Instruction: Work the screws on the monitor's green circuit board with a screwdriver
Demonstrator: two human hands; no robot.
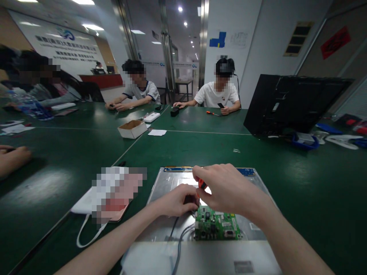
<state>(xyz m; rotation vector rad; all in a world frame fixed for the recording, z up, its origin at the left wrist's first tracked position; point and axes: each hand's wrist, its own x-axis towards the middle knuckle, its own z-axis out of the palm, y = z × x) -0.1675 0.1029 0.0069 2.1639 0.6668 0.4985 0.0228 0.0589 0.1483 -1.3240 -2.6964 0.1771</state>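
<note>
A metal-backed display panel lies in front of me, with a green circuit board on its back and a blue strip board along its far edge. My right hand is closed around the orange-and-black handle of a screwdriver, held above the board's far left corner. Just below it, my left hand has its fingers pinched together at that same corner; what they grip is hidden. A grey cable runs from the board's left side toward me.
Left of the panel lie a pink phone and a white cable. A small open box stands farther off. A large black monitor leans at the right. Two people sit across the green table; another person's hand rests at left.
</note>
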